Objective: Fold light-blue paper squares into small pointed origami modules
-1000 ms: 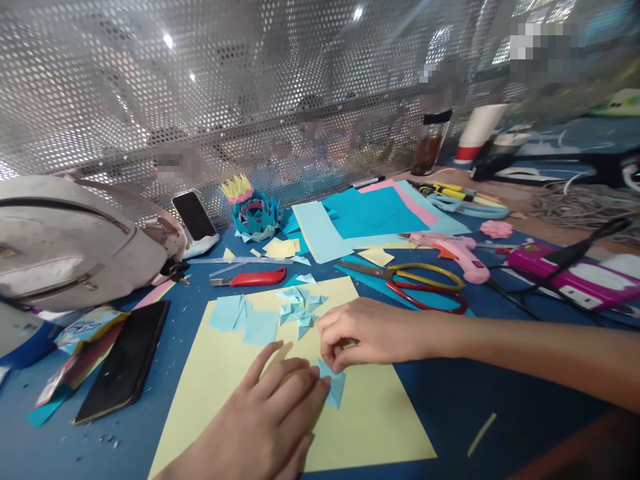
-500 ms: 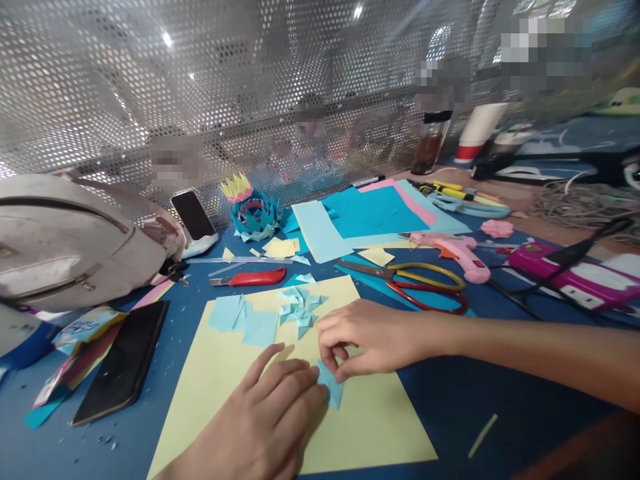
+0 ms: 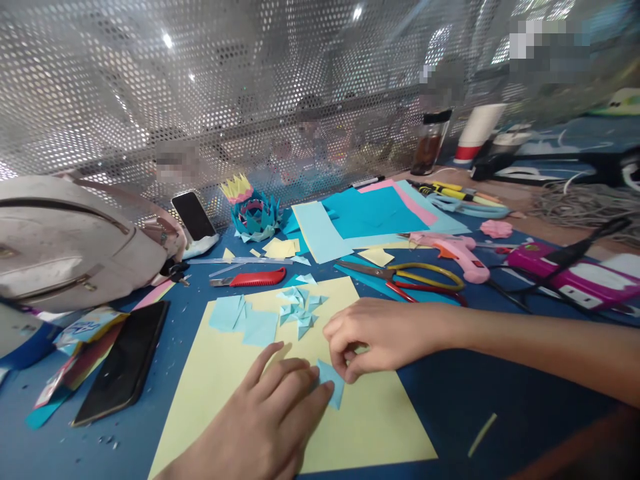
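Note:
A small light-blue folded paper [image 3: 330,380] lies on a large pale-yellow sheet [image 3: 370,427]. My left hand [image 3: 277,413] is open, its fingers stretched out and resting on the folded paper's left part and lower edge. At the right corner of that paper, the thumb and finger of my right hand [image 3: 375,337] are pinched together on its edge. Beyond my fingers, several small folded blue pieces [image 3: 300,310] sit in a loose cluster. Flat light-blue squares [image 3: 260,327] lie to their left on the same sheet.
Scissors [image 3: 400,272] and a red utility knife [image 3: 255,277] lie behind the sheet. A pink glue gun [image 3: 455,252] and a magenta power strip [image 3: 560,273] are to the right. On the left are a black phone [image 3: 120,363] and a backpack [image 3: 75,243]. A paper lotus [image 3: 255,217] stands behind.
My right hand has shifted slightly right, to the folded paper's right corner. More of the paper shows between my hands. My left fingertips have moved slightly over it.

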A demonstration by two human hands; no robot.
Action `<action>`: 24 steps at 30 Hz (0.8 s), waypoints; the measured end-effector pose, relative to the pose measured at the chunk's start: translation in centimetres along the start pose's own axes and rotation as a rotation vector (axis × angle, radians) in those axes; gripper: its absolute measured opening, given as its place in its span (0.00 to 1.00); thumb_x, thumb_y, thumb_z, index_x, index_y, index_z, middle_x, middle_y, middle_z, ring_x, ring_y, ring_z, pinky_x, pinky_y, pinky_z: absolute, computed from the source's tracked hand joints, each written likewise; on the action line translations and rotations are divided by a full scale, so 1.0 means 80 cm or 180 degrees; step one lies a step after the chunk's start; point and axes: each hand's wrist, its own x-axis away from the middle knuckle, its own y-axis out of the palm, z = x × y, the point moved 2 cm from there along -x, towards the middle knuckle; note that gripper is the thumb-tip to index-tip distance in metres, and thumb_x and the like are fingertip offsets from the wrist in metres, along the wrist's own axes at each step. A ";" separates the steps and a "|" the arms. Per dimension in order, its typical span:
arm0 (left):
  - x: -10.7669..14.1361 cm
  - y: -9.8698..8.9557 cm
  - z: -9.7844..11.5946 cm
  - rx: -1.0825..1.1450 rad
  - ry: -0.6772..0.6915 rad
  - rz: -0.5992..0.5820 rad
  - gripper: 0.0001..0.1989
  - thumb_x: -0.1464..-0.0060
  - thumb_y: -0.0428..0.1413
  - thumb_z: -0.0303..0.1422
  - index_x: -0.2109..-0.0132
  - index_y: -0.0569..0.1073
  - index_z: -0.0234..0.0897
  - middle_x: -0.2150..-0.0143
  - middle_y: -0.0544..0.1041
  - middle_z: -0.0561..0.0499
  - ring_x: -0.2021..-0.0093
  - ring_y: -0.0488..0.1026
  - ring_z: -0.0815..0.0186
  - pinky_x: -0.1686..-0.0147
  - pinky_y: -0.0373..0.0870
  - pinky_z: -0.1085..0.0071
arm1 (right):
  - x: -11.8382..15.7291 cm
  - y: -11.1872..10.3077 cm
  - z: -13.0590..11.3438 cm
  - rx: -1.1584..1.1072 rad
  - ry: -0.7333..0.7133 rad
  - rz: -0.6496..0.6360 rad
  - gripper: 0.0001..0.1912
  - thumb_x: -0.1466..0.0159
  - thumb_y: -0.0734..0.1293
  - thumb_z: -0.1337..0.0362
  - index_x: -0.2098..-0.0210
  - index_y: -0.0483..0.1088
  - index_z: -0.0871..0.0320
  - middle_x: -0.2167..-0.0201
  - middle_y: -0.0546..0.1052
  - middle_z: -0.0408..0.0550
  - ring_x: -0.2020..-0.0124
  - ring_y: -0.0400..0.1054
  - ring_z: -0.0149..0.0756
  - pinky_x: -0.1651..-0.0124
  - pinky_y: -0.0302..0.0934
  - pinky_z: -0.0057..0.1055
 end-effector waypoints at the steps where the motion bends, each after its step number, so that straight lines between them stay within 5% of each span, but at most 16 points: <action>1: 0.000 0.000 0.000 0.0003 0.0005 0.0001 0.21 0.32 0.45 0.26 0.35 0.66 0.33 0.46 0.76 0.44 0.41 0.68 0.55 0.32 0.57 0.48 | 0.000 -0.001 0.000 -0.0010 0.0008 -0.0027 0.03 0.38 0.75 0.68 0.67 0.79 0.56 0.70 0.74 0.38 0.66 0.68 0.28 0.69 0.51 0.26; 7: 0.000 -0.003 0.002 0.0042 -0.0017 -0.0051 0.22 0.34 0.47 0.25 0.35 0.66 0.33 0.47 0.76 0.44 0.41 0.68 0.54 0.33 0.59 0.47 | -0.002 -0.001 0.004 -0.0159 0.0003 0.0009 0.04 0.40 0.76 0.71 0.68 0.79 0.57 0.71 0.75 0.39 0.69 0.66 0.27 0.70 0.51 0.25; 18: -0.001 -0.001 0.002 0.0083 -0.0013 0.0055 0.22 0.34 0.47 0.25 0.35 0.66 0.33 0.45 0.76 0.45 0.41 0.69 0.56 0.32 0.59 0.49 | -0.013 0.021 0.009 -0.0128 0.0152 0.0975 0.03 0.37 0.74 0.67 0.67 0.77 0.57 0.71 0.72 0.38 0.71 0.66 0.27 0.68 0.51 0.24; 24: 0.001 -0.001 -0.001 0.0053 0.0008 0.0146 0.21 0.34 0.47 0.25 0.36 0.67 0.33 0.46 0.77 0.45 0.41 0.70 0.57 0.31 0.58 0.51 | -0.018 0.032 0.013 -0.0120 0.0058 0.1184 0.05 0.32 0.70 0.63 0.65 0.76 0.56 0.69 0.73 0.40 0.70 0.67 0.28 0.67 0.53 0.24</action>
